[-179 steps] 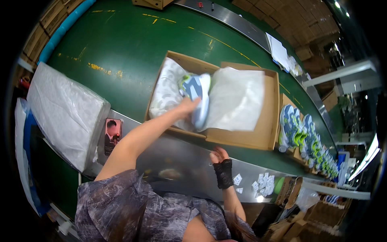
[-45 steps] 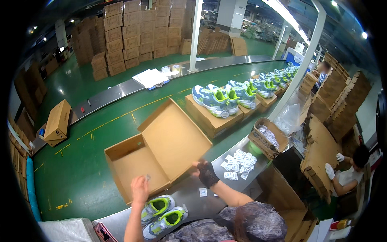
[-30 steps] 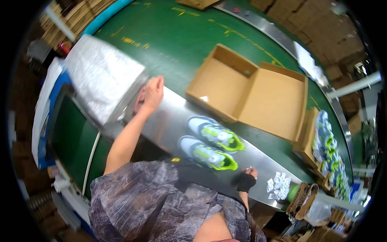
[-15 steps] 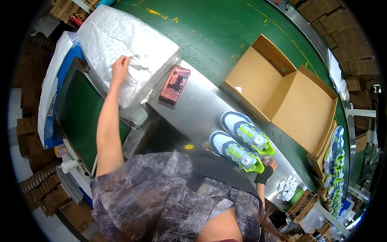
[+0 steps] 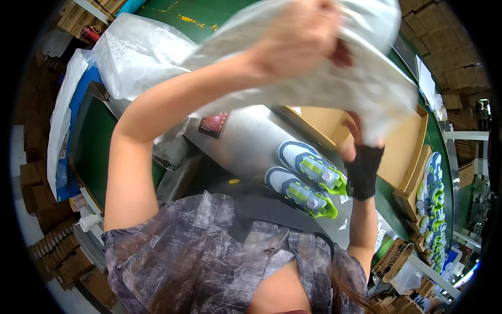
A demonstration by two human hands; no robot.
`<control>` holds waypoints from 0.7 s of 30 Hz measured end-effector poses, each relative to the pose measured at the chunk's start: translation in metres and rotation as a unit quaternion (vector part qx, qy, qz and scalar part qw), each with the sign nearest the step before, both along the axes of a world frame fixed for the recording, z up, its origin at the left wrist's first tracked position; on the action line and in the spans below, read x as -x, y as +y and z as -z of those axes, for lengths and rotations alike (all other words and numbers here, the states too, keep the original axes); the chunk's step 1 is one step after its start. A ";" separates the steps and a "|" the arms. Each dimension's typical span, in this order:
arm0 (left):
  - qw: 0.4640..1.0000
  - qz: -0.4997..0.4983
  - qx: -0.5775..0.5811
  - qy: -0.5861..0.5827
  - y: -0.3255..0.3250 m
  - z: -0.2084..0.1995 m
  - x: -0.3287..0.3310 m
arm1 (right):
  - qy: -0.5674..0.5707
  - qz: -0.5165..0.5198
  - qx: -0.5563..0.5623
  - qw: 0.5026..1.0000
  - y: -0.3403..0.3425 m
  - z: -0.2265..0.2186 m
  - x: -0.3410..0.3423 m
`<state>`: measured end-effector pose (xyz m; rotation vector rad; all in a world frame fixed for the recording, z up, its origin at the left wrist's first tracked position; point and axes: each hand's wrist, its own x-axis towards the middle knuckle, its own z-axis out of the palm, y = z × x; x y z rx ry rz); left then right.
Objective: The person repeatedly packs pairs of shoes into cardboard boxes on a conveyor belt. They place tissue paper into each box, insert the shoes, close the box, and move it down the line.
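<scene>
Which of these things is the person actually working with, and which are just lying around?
In use:
left hand and right hand, both holding the tissue sheet
pair of shoes
open box

Lying about:
paper stack
red device
more shoes
cartons

open tan cardboard box (image 5: pixel 402 141) right, dark red flat packet (image 5: pixel 214 123) on steel counter

Bench (image 5: pixel 251 136): bare metal top. Lying directly on it: two blue-white shoes with lime trim, side by side, one (image 5: pixel 312 167) above the other (image 5: pixel 300 192); small dark red flat object (image 5: pixel 214 123), well apart from the shoes.
</scene>
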<state>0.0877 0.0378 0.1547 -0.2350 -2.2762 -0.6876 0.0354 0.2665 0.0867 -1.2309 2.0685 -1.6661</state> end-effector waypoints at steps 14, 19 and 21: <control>0.927 0.033 0.317 -0.196 -0.017 0.140 0.058 | -0.090 0.588 0.319 0.738 0.241 0.022 0.200; 0.909 -0.046 0.111 -0.399 -0.061 0.182 0.066 | -0.090 0.687 0.224 0.685 0.295 0.040 0.168; 0.923 -0.136 -0.047 -0.358 -0.073 0.191 0.075 | -0.095 0.705 0.204 0.673 0.300 0.045 0.153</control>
